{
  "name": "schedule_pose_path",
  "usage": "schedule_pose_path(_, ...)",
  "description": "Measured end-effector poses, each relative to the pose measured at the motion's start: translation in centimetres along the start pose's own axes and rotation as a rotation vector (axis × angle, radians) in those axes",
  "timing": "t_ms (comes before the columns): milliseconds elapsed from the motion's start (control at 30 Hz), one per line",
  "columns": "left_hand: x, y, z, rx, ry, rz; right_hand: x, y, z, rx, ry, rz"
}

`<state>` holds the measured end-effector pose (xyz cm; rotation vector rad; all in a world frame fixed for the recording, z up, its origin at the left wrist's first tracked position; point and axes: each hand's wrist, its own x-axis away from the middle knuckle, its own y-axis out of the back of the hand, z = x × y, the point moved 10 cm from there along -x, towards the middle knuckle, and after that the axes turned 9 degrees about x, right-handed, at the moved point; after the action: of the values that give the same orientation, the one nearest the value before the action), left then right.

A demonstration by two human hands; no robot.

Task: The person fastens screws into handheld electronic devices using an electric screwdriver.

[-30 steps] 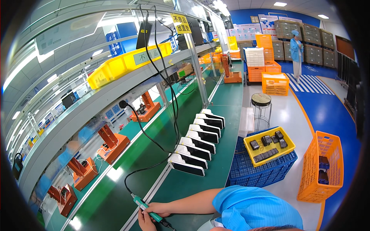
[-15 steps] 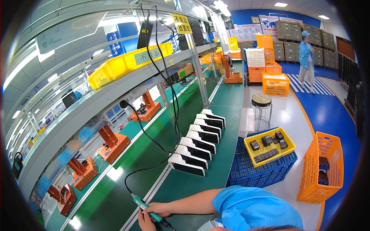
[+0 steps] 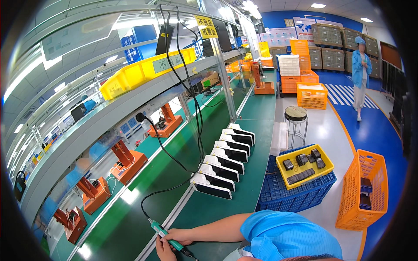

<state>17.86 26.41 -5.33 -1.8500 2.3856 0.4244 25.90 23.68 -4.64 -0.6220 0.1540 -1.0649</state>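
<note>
A green electric screwdriver (image 3: 156,226), with a black cord at its upper end and a dark tip at its lower end, is tilted over the near edge of the bench. My right hand (image 3: 179,235) is closed around its lower body, the forearm coming in from the right in a blue sleeve. On its other side my left hand (image 3: 165,251) has its fingers against the same tool; the lower picture edge cuts off the rest of that hand. Beyond my hands, several white devices with black panels (image 3: 213,186) lean in a row on the green bench (image 3: 250,174).
Black cables (image 3: 198,130) hang from the shelf beside the devices. A yellow bin (image 3: 148,71) lies on that shelf. To the right, a yellow tray (image 3: 305,167) of black parts rests on a blue crate (image 3: 283,195), near an orange crate (image 3: 363,191) and a stool (image 3: 296,114). A person (image 3: 360,74) stands on the blue walkway.
The person on the walkway has come closer and slightly to the right. My hands, the screwdriver and the row of devices look unchanged.
</note>
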Motion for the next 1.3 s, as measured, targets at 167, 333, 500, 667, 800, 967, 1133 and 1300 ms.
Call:
schedule_pose_path(167,0.1,-0.4,-0.9,-0.01,-0.037,0.0,0.1,0.2,0.1,-0.004,0.004,0.01)
schedule_pose_path(333,0.0,0.2,1.2,0.056,-0.005,0.023,-0.1,0.1,-0.3,-0.036,0.0,0.022)
schedule_pose_path(500,0.4,-1.2,-1.9,0.04,0.041,0.064,-0.2,0.8,-0.2,-0.021,-0.005,0.006)
schedule_pose_path(667,1.3,-0.6,-3.3,0.242,0.122,-0.057,-0.6,0.6,-0.7,-0.025,-0.03,-0.028)
schedule_pose_path(800,1.2,-0.8,-3.1,0.175,0.156,-0.038,-0.3,1.2,-0.7,0.013,-0.038,-0.039)
schedule_pose_path(967,1.6,-1.2,-3.4,0.106,0.143,-0.027,0.4,1.8,-0.7,0.035,-0.042,-0.079)
schedule_pose_path(1133,1.5,-1.7,-4.1,0.069,0.122,0.021,0.6,1.6,-0.1,0.011,-0.04,-0.069)
schedule_pose_path(1300,1.6,-1.2,-3.9,0.151,0.192,-0.029,0.3,1.0,0.0,0.038,-0.061,-0.069)
